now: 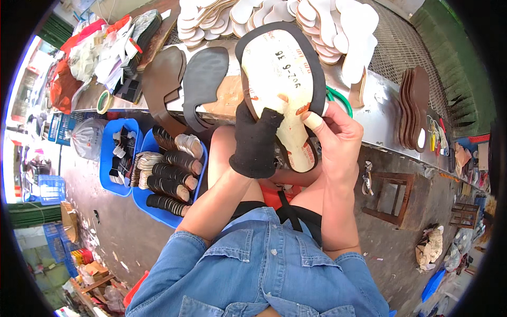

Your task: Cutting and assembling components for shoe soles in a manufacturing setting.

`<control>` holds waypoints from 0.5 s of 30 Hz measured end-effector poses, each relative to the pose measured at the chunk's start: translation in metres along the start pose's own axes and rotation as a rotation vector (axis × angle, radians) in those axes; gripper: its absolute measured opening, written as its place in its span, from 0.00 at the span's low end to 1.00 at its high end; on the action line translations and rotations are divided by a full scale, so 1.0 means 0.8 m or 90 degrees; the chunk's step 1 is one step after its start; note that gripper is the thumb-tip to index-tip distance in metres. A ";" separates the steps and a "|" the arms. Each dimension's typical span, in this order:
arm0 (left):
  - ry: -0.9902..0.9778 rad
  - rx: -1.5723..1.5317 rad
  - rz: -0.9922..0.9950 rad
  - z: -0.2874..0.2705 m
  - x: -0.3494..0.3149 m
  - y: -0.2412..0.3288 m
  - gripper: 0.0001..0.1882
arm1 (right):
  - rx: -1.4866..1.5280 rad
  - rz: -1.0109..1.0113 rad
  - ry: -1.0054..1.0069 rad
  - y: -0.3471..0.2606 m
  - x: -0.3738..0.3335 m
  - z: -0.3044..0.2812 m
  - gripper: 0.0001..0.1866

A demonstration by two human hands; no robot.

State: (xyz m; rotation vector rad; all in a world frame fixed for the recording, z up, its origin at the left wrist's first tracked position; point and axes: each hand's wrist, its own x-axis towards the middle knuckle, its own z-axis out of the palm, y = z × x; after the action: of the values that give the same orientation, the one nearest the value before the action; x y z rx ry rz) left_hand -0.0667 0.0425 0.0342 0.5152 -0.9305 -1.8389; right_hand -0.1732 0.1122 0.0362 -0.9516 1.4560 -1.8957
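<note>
A cream insole [274, 63] with a black folded border and handwritten marks is held up in front of the bench, its wide end pointing away from me. My left hand [256, 140], in a black glove, grips its left side near the narrow waist, with the thumb across the cream face. At the right edge, my right hand [338, 140] pinches the black border; pale tape wraps its thumb. A small orange-brown spot shows on the insole beside that thumb. Behind the left hand lie a black sole piece [206, 76] and brown sole pieces [163, 79].
White insole stacks [327, 26] line the back of the metal bench [383, 119]. Brown soles [413, 108] stand at right, near a green tape roll [339, 100]. Blue bins [168, 214] with bundled parts sit at lower left. A wooden stool [406, 201] stands right.
</note>
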 end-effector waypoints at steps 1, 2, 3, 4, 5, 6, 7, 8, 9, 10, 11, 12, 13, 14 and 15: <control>0.003 0.000 0.001 0.002 0.002 -0.003 0.20 | -0.081 -0.035 0.023 -0.003 -0.002 0.003 0.05; 0.050 -0.010 0.017 0.005 0.005 -0.010 0.19 | -0.082 -0.034 0.020 -0.006 -0.006 0.010 0.05; 0.096 -0.021 0.033 0.008 0.007 -0.016 0.18 | -0.271 -0.168 0.080 -0.010 -0.012 0.018 0.05; 0.097 -0.023 0.035 0.008 0.009 -0.025 0.18 | -0.458 -0.305 0.140 -0.011 -0.015 0.027 0.05; 0.124 0.023 0.083 0.007 0.010 -0.034 0.18 | -0.455 -0.332 0.159 -0.011 -0.016 0.034 0.05; 0.151 0.069 0.130 0.005 0.012 -0.040 0.17 | -0.456 -0.332 0.157 -0.006 -0.014 0.039 0.05; 0.126 0.071 0.139 0.005 0.016 -0.038 0.17 | -0.496 -0.367 0.161 0.002 -0.011 0.041 0.05; 0.129 0.069 0.137 0.002 0.020 -0.036 0.17 | -0.536 -0.400 0.165 0.006 -0.009 0.042 0.06; 0.077 0.042 0.093 -0.004 0.025 -0.033 0.17 | -0.540 -0.371 0.115 0.002 -0.016 0.038 0.06; 0.032 0.018 0.053 -0.015 0.028 -0.026 0.18 | -0.536 -0.369 0.107 -0.003 -0.020 0.035 0.06; -0.007 -0.010 -0.051 -0.023 0.031 -0.013 0.20 | -0.390 -0.254 0.032 -0.008 -0.025 0.028 0.08; -0.054 -0.088 -0.166 -0.035 0.034 -0.006 0.21 | -0.242 -0.138 -0.038 -0.010 -0.029 0.019 0.09; -0.094 -0.110 -0.244 -0.037 0.029 0.008 0.21 | -0.079 -0.007 -0.096 -0.002 -0.028 0.003 0.12; -0.133 -0.133 -0.319 -0.035 0.025 0.020 0.22 | 0.053 0.171 -0.124 -0.003 -0.025 -0.006 0.12; -0.131 -0.133 -0.324 -0.036 0.022 0.019 0.22 | 0.135 0.202 -0.148 0.006 -0.022 -0.010 0.12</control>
State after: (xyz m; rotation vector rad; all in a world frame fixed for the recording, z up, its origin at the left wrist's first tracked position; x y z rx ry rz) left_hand -0.0456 0.0123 0.0297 0.4661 -0.7711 -2.4573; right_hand -0.1693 0.1291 0.0266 -0.7604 1.1654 -1.6111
